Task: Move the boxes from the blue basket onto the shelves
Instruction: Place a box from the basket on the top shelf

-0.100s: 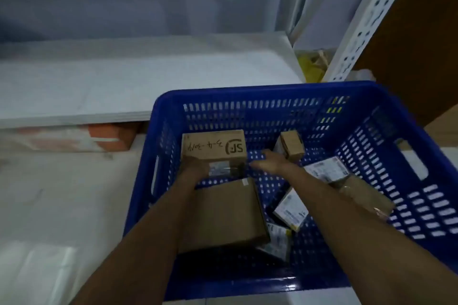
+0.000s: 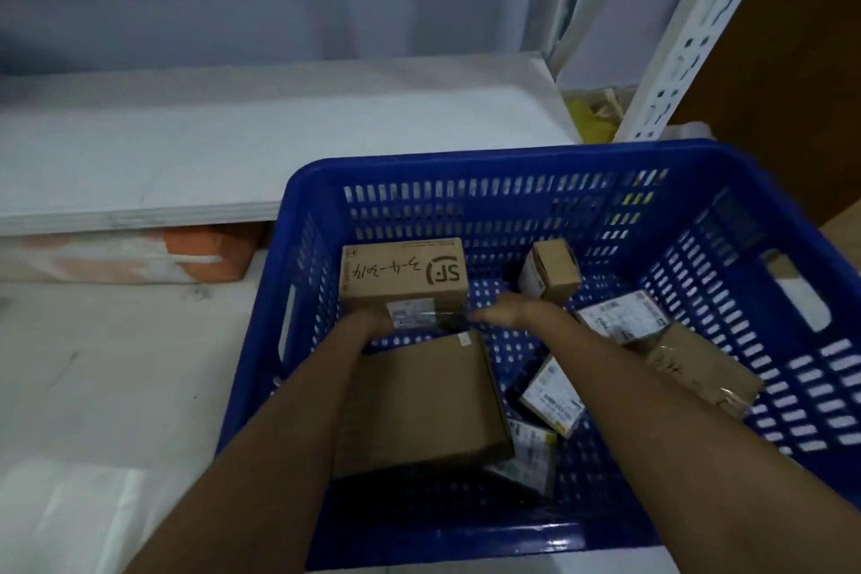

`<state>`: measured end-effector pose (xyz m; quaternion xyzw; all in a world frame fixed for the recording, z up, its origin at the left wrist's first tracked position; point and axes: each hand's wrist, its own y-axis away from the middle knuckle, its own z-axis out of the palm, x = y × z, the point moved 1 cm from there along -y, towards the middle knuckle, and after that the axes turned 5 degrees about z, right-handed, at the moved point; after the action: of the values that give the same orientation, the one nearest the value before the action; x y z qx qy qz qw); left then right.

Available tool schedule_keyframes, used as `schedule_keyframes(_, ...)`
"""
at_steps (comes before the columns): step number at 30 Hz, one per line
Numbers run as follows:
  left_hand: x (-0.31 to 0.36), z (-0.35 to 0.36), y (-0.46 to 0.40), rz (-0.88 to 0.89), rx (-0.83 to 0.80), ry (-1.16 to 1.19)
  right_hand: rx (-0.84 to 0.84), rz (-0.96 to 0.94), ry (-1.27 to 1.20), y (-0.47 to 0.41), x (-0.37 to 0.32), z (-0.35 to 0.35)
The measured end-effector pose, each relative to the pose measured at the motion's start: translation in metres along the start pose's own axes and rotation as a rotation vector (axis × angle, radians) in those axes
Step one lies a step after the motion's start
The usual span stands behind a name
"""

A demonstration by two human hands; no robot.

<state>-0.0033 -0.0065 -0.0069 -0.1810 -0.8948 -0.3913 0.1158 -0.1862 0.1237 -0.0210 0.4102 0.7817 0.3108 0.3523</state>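
The blue basket (image 2: 466, 159) stands in front of me with several cardboard boxes inside. A brown box marked "SF" (image 2: 401, 271) lies at its far left. My left hand (image 2: 368, 323) touches that box's near left corner, its fingers hidden against the box. My right hand (image 2: 509, 311) reaches toward the box's near right corner with fingers stretched out, holding nothing. Under my forearms lies a large flat brown box (image 2: 419, 401). A small brown box (image 2: 552, 269) stands at the back. The white shelf board (image 2: 279, 140) lies beyond the basket on the left.
Right of my right arm lie white-labelled parcels (image 2: 619, 317) (image 2: 552, 396) and a taped brown parcel (image 2: 703, 368). A perforated white upright (image 2: 699, 23) rises at the back right. An orange-and-white package (image 2: 205, 253) sits under the shelf board. A white bag (image 2: 70, 517) lies lower left.
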Motion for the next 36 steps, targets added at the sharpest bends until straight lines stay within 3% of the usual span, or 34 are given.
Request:
schedule_keyframes(3,-0.022,0.011,0.003,-0.107,-0.173,-0.041,-0.250,0.077,-0.116,-0.001,0.005,0.028)
schedule_keyframes(6,-0.029,0.011,0.009,-0.113,-0.218,-0.031,-0.362,0.151,-0.278,0.002,0.012,0.053)
schedule_keyframes(11,-0.030,0.011,0.006,-0.113,-0.209,0.119,-0.374,0.050,-0.504,-0.001,0.016,0.036)
schedule_keyframes(14,-0.024,0.002,0.006,-0.079,-0.101,0.160,-0.411,0.002,-0.524,0.013,0.021,0.013)
schedule_keyframes(19,0.000,-0.030,0.045,-0.001,-0.099,0.377,-0.367,-0.008,-0.597,0.074,0.033,-0.051)
schedule_keyframes(23,0.030,-0.095,0.114,-0.111,-0.235,0.642,-0.328,0.002,-0.670,0.160,0.022,-0.120)
schedule_keyframes(28,0.086,-0.213,0.219,-0.131,-0.304,0.716,-0.295,0.002,-0.801,0.282,-0.025,-0.213)
schedule_keyframes(33,0.158,-0.344,0.332,-0.080,-0.273,0.712,-0.019,-0.001,-0.811,0.411,-0.082,-0.310)
schedule_keyframes(36,0.198,-0.422,0.403,-0.037,-0.246,0.676,0.015,-0.036,-0.790,0.490,-0.115,-0.371)
